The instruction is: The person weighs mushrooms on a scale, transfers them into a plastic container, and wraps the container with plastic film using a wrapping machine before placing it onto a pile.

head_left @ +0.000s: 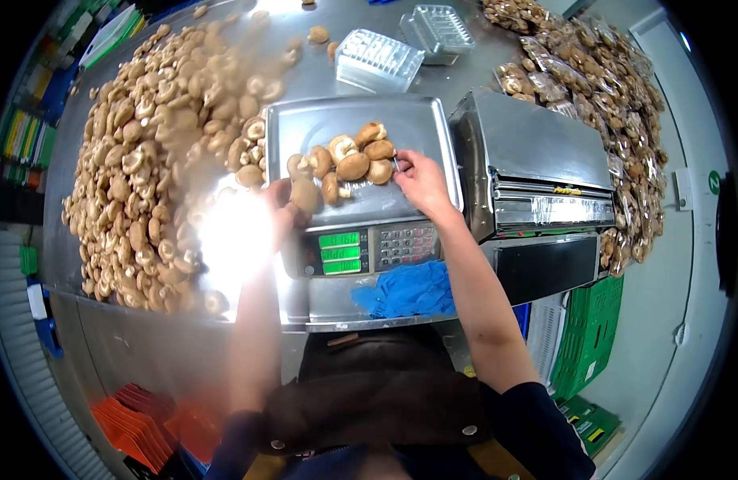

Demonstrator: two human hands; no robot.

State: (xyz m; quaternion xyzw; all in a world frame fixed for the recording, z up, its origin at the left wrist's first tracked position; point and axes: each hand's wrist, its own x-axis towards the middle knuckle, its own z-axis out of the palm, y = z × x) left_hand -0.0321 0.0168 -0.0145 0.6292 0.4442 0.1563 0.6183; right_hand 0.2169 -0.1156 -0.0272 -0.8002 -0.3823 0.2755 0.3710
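Brown mushrooms (353,166) sit in a group on the metal pan of a scale (297,124), with shiny clear plastic partly visible beneath them. At the pan's front left, my left hand (281,212) has its fingers against a larger mushroom (306,195) and seems to grip it; glare and blur soften this area. My right hand (421,184) is at the right of the group, thumb and fingers pinched on the clear plastic edge. Green digits glow on the scale's display (339,253) below the pan.
Loose mushrooms (129,176) form a big pile at left. Clear empty trays (378,60) lie behind the scale. A metal wrapping machine (545,144) stands at right, with packed mushrooms (625,136) beyond. Blue crumpled material (407,290) lies in front. Green crates (589,336) are lower right.
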